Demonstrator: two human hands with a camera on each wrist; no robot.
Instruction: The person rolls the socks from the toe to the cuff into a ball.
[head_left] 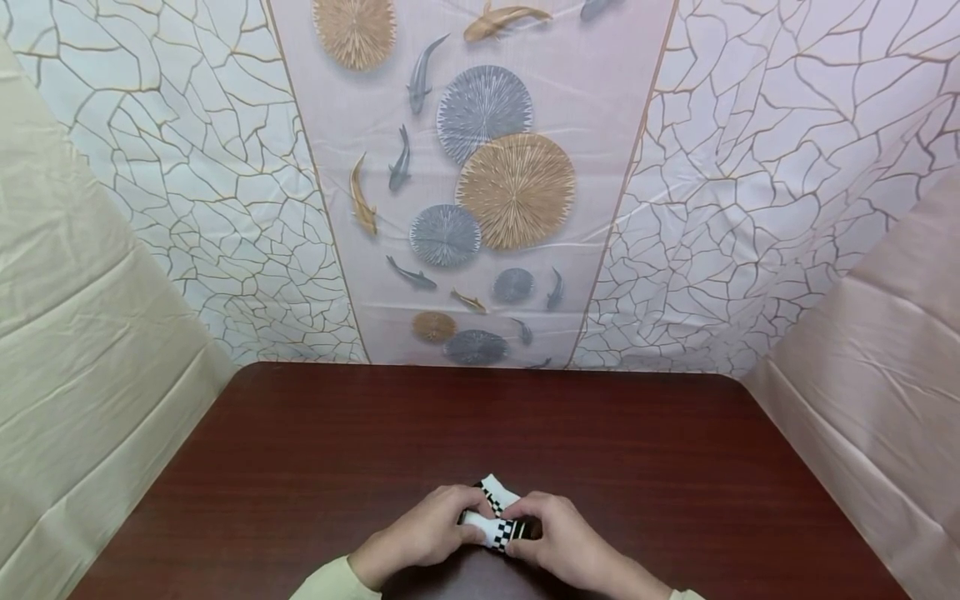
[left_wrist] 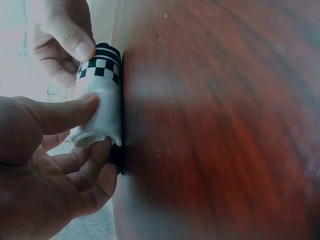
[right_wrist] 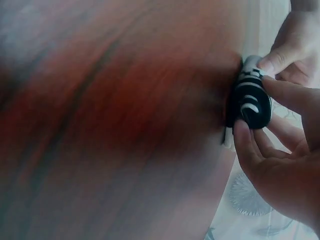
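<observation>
— What do the two hands have hold of?
— A rolled white fabric bundle with a black checkered band (head_left: 497, 518), lying on the dark reddish wooden surface (head_left: 480, 433). The left hand (head_left: 427, 533) curls thumb and fingers (left_wrist: 67, 112) round its white end.
— And the other?
— The right hand (head_left: 562, 542) pinches the black spiral end, fingers (right_wrist: 250, 145) curled about it, so the bundle sits between both sets of fingers.

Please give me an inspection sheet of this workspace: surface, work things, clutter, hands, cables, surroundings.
Surface: dark red-brown wooden table.
Work things: one rolled sock, white with black checks, lying on the table near the front edge.
Clutter: nothing seen.
Hands: left hand and right hand both grip the sock, one at each end.
Cables: nothing seen.
Surroundings: patterned cloth with fish and discs behind; plain sheets at both sides.
</observation>
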